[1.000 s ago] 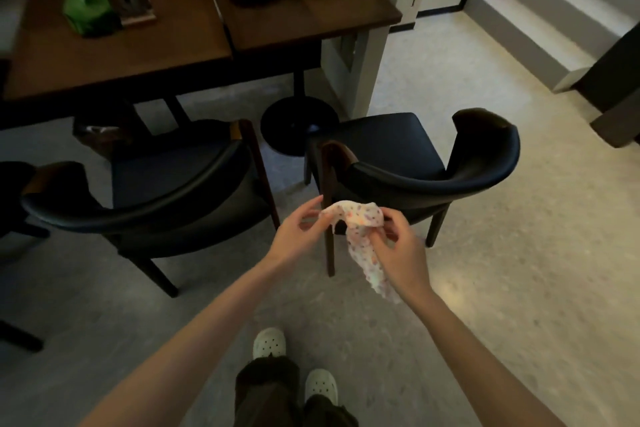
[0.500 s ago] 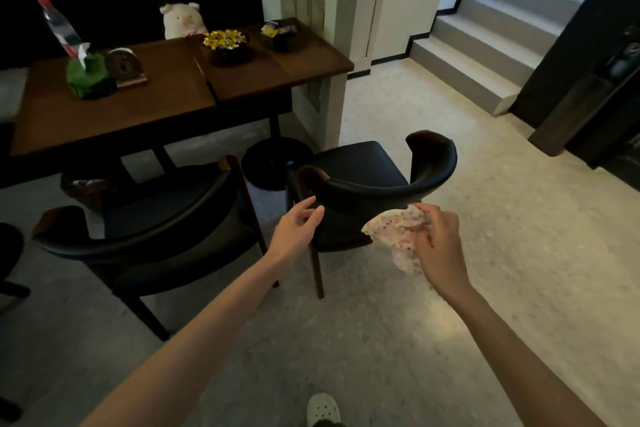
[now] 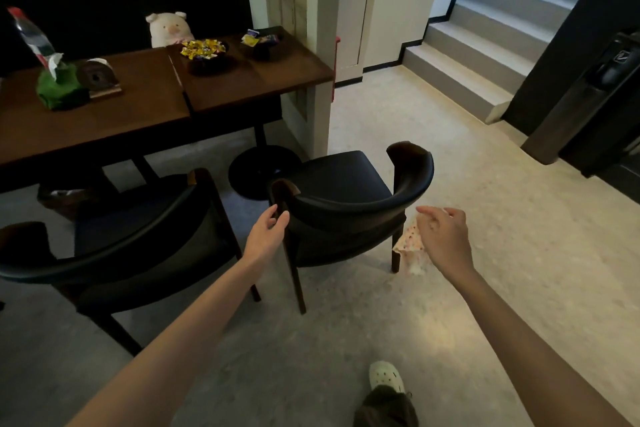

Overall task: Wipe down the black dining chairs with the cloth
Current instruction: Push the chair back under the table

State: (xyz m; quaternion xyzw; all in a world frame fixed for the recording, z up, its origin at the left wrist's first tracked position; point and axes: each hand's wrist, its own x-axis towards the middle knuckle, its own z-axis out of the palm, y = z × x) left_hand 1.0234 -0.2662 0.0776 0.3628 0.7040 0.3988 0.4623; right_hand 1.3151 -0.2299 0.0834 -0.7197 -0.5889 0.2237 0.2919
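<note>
Head camera looks down on both bare arms reaching toward the chairs. Fingers (image 3: 277,217) of the left hand (image 3: 265,236) are straight and relaxed, holding nothing, their tips right at the brown wooden post that ends the curved back of the nearer black padded dining chair (image 3: 346,180); whether they touch it I cannot tell. Fingers (image 3: 427,211) of the right hand (image 3: 446,241) are loosely curled, back of the hand up, and they hold the pale dotted cloth (image 3: 410,243), which hangs from under the palm beside that chair's rear right leg, clear of the floor. The exact pinch is hidden by the hand.

To the left, a second black padded dining chair (image 3: 138,239) stands just beside the first, its seat tucked toward the dark brown wooden desk (image 3: 145,107). On the desk are a dark bowl of yellow-wrapped sweets (image 3: 204,48), another dark bowl of wrapped items (image 3: 259,42), a green tissue holder (image 3: 60,90) and a clear plastic bottle (image 3: 31,33) with a red, white and green label too blurred to read. A pale plush pig (image 3: 169,28) sits behind the desk.

Grey stairs (image 3: 485,45) rise at the right, next to a tall black machine (image 3: 606,87) bearing a small white mark that is illegible. A white perforated clog (image 3: 386,376) stands on the speckled stone floor (image 3: 519,253).
</note>
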